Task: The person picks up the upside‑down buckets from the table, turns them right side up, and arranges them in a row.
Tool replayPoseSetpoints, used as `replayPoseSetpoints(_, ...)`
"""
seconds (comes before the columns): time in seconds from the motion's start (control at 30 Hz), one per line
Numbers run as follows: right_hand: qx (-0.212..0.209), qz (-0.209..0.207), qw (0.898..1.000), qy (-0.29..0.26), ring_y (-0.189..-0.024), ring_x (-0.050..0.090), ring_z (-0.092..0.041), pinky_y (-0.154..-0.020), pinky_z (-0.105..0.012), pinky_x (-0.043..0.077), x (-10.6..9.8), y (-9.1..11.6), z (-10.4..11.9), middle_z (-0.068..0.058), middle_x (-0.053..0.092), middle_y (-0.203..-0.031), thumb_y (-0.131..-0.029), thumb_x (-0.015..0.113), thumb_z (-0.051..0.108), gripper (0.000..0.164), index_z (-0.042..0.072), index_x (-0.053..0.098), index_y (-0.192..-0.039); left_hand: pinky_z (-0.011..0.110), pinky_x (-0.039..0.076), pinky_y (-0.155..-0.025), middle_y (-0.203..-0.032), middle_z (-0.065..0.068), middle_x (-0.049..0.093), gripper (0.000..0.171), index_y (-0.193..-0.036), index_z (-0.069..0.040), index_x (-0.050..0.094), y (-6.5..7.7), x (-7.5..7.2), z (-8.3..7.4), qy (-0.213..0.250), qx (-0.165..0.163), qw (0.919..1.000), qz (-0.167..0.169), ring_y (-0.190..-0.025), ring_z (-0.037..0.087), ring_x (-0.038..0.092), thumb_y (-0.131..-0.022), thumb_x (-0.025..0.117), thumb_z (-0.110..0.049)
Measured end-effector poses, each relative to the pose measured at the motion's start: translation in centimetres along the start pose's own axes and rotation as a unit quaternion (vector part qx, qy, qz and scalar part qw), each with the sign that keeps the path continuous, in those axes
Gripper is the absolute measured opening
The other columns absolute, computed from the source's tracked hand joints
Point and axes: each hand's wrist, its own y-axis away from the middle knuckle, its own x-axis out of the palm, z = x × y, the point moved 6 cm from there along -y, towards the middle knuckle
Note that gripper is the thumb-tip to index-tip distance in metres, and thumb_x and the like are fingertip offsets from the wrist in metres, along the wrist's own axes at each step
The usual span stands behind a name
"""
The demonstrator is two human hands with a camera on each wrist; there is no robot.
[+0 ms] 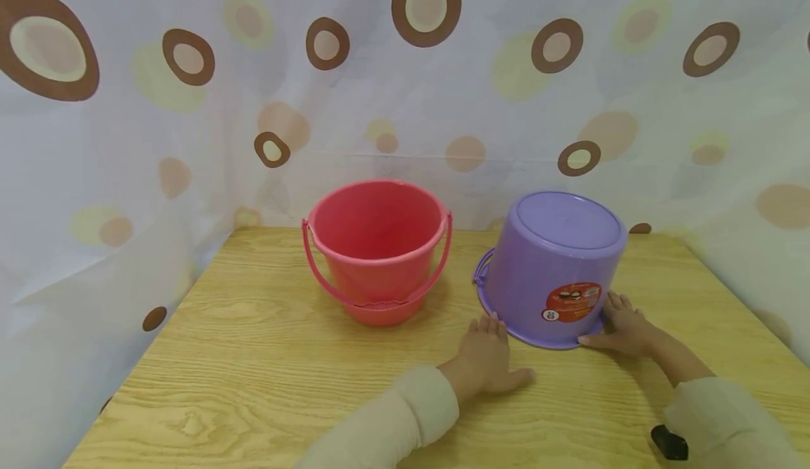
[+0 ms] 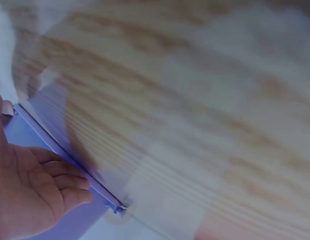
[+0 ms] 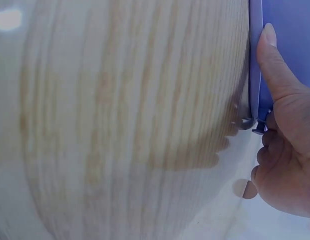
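Observation:
A purple bucket (image 1: 528, 272) stands upside down on the wooden table (image 1: 253, 384), its base up and a red oval label (image 1: 585, 293) on its side. My left hand (image 1: 484, 356) is at the near left of its rim, fingertips by the rim and thumb spread out to the side. At the near right, my right hand (image 1: 623, 328) rests against the rim with the thumb in front. In the right wrist view the thumb (image 3: 275, 65) lies straight along the rim, beside the handle hinge (image 3: 261, 127). Loosely bent left fingers (image 2: 69, 182) lie by the rim in the left wrist view.
A red bucket (image 1: 380, 275) stands upright to the left of the purple one, its handle hanging down in front. Behind the table hangs a white sheet (image 1: 354, 103) with brown and beige circles. A small black object (image 1: 669, 444) shows by the right sleeve.

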Motion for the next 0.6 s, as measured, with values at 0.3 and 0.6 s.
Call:
replayPoseSetpoints(0.3,-0.015,0.002,1.000,-0.002,-0.123,0.010,-0.067,-0.091,-0.080,0.010,-0.1,-0.1,-0.6,-0.047,0.015,-0.137,-0.078,0.071,0.036,0.100,-0.021,0.014,-0.137,0.028,0.021,-0.115,-0.152,0.003,0.028,0.091,-0.146,-0.015,0.028,0.5,-0.2,-1.2,-0.043,-0.015,0.9989,-0.005,-0.141,0.015,0.025,-0.081,0.023,-0.079)
replayPoseSetpoints(0.6,-0.033,-0.002,0.999,-0.010,-0.124,0.014,-0.065,-0.095,-0.075,0.017,-0.3,0.1,-0.3,-0.046,0.016,-0.138,-0.075,0.075,0.032,0.102,-0.017,0.013,-0.140,0.028,0.022,-0.114,-0.151,0.002,0.031,0.092,-0.145,-0.016,0.031,1.0,-0.4,-1.9,-0.054,-0.032,0.9980,-0.008,-0.140,0.015,0.027,-0.080,0.021,-0.081)
